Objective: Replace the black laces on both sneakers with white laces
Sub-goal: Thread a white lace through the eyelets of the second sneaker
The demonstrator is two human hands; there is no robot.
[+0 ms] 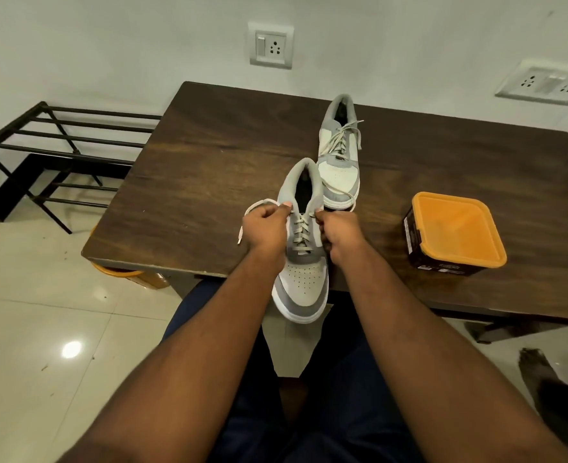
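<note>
Pulling both ends of the white lace (259,204) taut, the person sits at the near edge of the table (209,162) with the near sneaker (304,289) held between their hands, its toe hanging past the table edge over their lap. Their left hand (266,227) has its fingers curled round one lace end, which loops out to the left and dangles beside the wrist. Their right hand (337,232) is curled tight at the other side of the eyelets, pinching what looks like the other end, though the lace there is mostly hidden behind the fingers. This shoe already carries a pale lace crossed up through its eyelets, and no black lace shows anywhere, so I'd judge they are at the tightening or tying stage of the second shoe.

The far sneaker (339,155) rests further back on the table, just beyond the heel of the near one, laced in white with loose ends trailing. A container with an orange lid (456,228) stands well apart to the right.

To do this step well, I'd say draw both ends evenly so the tails match in length, work the slack up from the lowest crossing, and keep the lace flat rather than twisted before knotting
</note>
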